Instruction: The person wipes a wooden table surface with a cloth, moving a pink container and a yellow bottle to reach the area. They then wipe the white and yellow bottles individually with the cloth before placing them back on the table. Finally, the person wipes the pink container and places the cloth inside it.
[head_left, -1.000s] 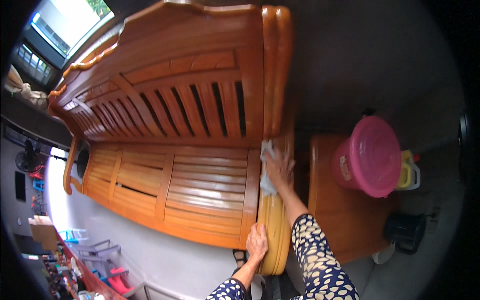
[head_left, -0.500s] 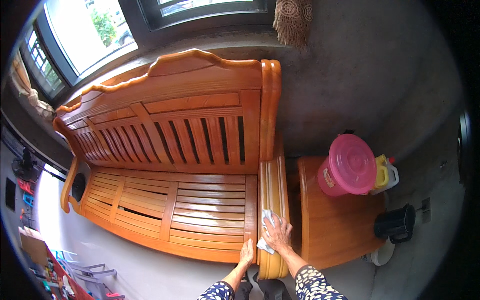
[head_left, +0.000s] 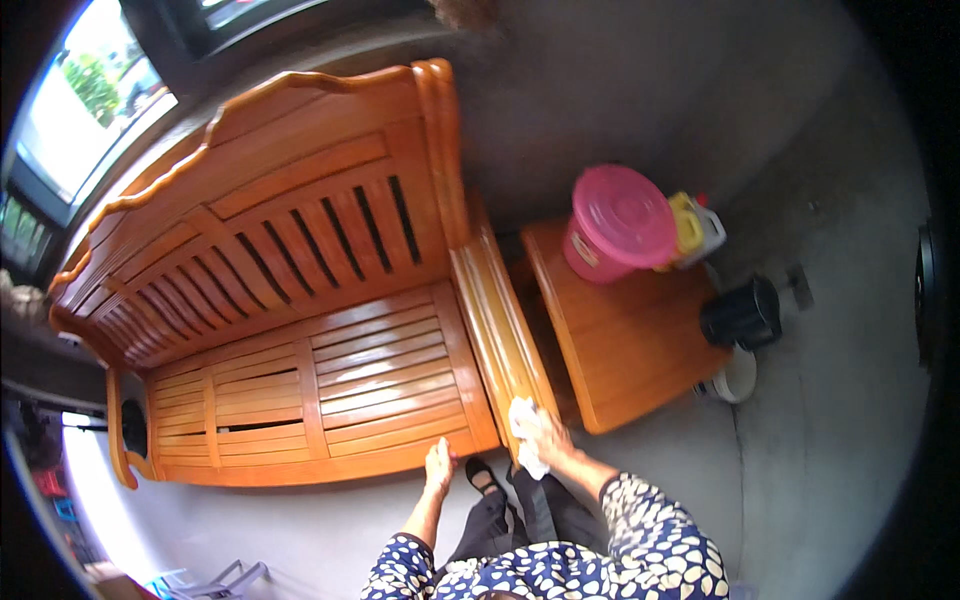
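A white cloth (head_left: 530, 462) was held bunched in the right hand (head_left: 543, 437) at the front end of the armrest (head_left: 500, 330) on a wooden bench (head_left: 300, 320). The left hand (head_left: 439, 466) was placed at the bench's front edge; whether it was clasped there could not be told. An even wipe was judged best made with the cloth pressed flat and drawn lengthwise. Alongside, a pink bucket (head_left: 625, 225) was set on a side table (head_left: 640, 350).
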